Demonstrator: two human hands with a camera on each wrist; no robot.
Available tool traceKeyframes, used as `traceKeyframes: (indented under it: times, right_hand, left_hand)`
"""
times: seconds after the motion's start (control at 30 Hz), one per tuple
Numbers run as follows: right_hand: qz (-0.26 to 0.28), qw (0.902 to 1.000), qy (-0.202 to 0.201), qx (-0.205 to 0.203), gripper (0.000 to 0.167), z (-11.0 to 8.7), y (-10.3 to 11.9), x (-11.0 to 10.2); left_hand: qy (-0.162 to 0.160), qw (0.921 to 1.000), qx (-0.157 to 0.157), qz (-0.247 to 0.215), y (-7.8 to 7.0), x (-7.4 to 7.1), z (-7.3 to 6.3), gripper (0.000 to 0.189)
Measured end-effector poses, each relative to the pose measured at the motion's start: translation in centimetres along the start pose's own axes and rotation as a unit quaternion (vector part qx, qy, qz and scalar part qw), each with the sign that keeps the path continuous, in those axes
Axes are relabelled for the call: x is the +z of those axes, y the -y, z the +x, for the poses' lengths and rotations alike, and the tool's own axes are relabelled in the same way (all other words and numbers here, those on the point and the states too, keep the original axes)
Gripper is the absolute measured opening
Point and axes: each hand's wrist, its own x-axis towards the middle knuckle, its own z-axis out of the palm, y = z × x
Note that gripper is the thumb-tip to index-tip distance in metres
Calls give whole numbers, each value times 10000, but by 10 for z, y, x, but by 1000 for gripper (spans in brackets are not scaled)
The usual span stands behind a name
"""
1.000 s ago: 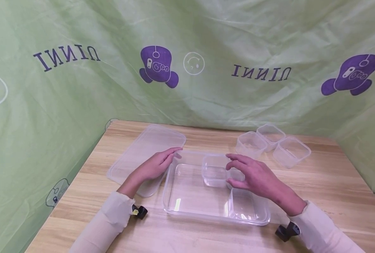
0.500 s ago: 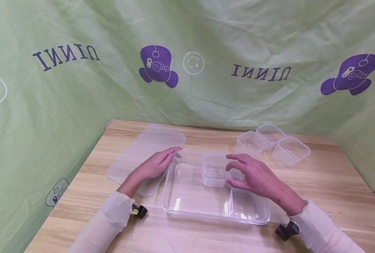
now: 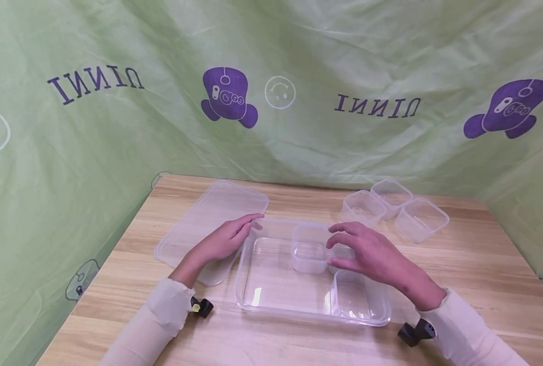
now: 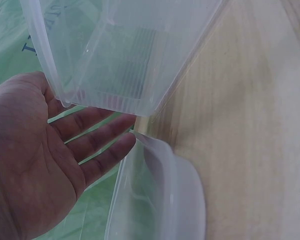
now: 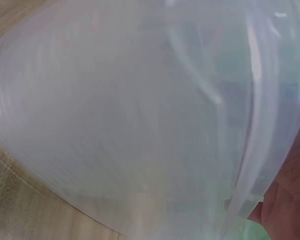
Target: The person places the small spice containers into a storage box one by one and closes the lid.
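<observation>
A large clear rectangular food container [image 3: 276, 315] stands on the table in front of me. Straight fingers of my left hand [image 3: 228, 239] lie along its back left corner; the left wrist view has the palm [image 4: 30, 165] spread beside the container's wall [image 4: 105, 90]. Inside, on the right half, are a small square container [image 3: 309, 264] at the back and another [image 3: 354, 297] at the front right. My right hand [image 3: 372, 254] hovers with bent, parted fingers over a third small container [image 3: 342, 252], mostly hidden beneath it. The big container's wall [image 5: 115, 125] fills the right wrist view.
A flat translucent lid [image 3: 212, 218] lies at the left, partly under my left hand. Behind the big container on the right, three small square containers [image 3: 364, 208] stand together. Green printed cloth [image 3: 299, 142] hangs behind the wooden table [image 3: 482, 264].
The small container at the back inside the large one has tipped or shifted very slightly toward me. Both hands have stayed nearly still.
</observation>
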Motion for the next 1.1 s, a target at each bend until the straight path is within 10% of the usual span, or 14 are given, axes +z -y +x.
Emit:
traceKeyframes:
  times: [0.63, 1.1]
  right_hand:
    - [-42, 10000, 56, -40, 41, -2, 1, -1]
    - [-10, 9980, -623, 71, 47, -9, -8, -16]
  left_hand:
    - [6, 10000, 30, -36, 0, 0, -1, 43]
    - [-2, 10000, 15, -18, 0, 0, -1, 42]
